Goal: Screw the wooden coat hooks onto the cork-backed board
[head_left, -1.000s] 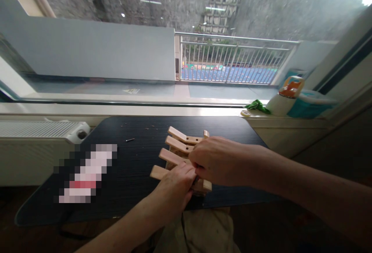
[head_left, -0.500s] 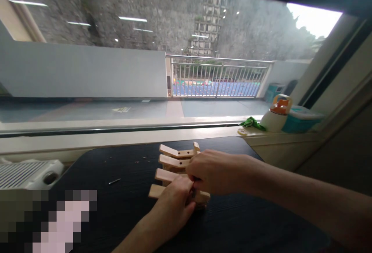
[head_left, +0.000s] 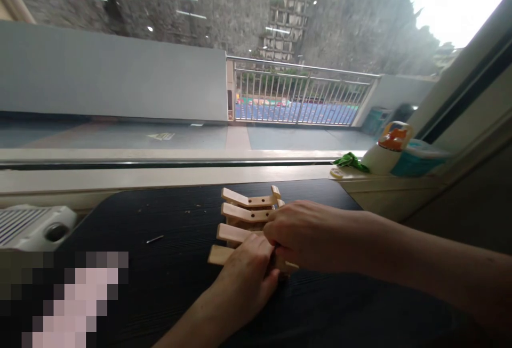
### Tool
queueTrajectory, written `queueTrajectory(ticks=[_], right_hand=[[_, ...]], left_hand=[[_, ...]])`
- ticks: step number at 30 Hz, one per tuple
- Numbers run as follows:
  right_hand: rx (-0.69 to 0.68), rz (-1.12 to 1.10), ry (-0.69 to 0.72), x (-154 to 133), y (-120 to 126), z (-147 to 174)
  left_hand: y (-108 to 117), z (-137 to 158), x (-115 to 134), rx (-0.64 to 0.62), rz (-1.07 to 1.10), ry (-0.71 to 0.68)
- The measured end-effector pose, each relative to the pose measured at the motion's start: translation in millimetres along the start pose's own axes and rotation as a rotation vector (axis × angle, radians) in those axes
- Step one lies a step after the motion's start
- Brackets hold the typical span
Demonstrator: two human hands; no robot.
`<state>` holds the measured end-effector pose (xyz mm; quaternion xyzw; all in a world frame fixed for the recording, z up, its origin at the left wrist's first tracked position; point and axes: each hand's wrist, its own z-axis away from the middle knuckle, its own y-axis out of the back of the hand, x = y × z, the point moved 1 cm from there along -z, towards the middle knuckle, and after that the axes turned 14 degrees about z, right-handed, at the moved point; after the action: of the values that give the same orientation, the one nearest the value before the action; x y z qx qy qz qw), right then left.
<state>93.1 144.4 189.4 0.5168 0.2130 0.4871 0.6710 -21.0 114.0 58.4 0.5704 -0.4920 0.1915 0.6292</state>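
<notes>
A pale wooden assembly point(head_left: 240, 212) sits on the dark table, made of several bent slats with small dark holes and short upright ends at the right. My left hand point(head_left: 250, 262) lies over its near slats, fingers curled round the wood. Against the left hand's fingertips, my right hand point(head_left: 294, 233) is closed in a pinch over the assembly's right side. What the right fingers hold is hidden behind the knuckles. A thin metal piece point(head_left: 155, 239), like a small screw or bit, lies on the table to the left.
The black table point(head_left: 132, 278) has a few crumbs toward the back. On the windowsill point(head_left: 120, 177) stand a white bottle with an orange top point(head_left: 382, 156), a green cloth point(head_left: 351, 161) and a teal box point(head_left: 420, 161). A white slatted appliance point(head_left: 36, 225) is at left.
The view has tilted and shifted slightly. Both hands stay on the wooden assembly; the right hand's knuckles look slightly turned, and the assembly sits a little further right in view.
</notes>
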Motion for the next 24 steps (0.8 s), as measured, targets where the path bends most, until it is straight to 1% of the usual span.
queueTrajectory(ticks=[3, 10, 14, 18, 24], right_hand=[[0.013, 0.013, 0.007, 2, -1, 2], [0.027, -0.047, 0.024, 4, -6, 8], [0.052, -0.039, 0.025, 5, -8, 10], [0.074, -0.027, 0.019, 4, -10, 9], [0.072, -0.052, 0.019, 4, -11, 9]], left_hand=[[-2, -2, 2, 0.01, -0.027, 0.03], [-10, -1, 8, 0.013, -0.115, 0.094], [-8, -1, 7, 0.027, -0.107, 0.071], [-6, -2, 8, 0.015, -0.066, 0.044], [-8, -1, 7, 0.048, -0.085, 0.07]])
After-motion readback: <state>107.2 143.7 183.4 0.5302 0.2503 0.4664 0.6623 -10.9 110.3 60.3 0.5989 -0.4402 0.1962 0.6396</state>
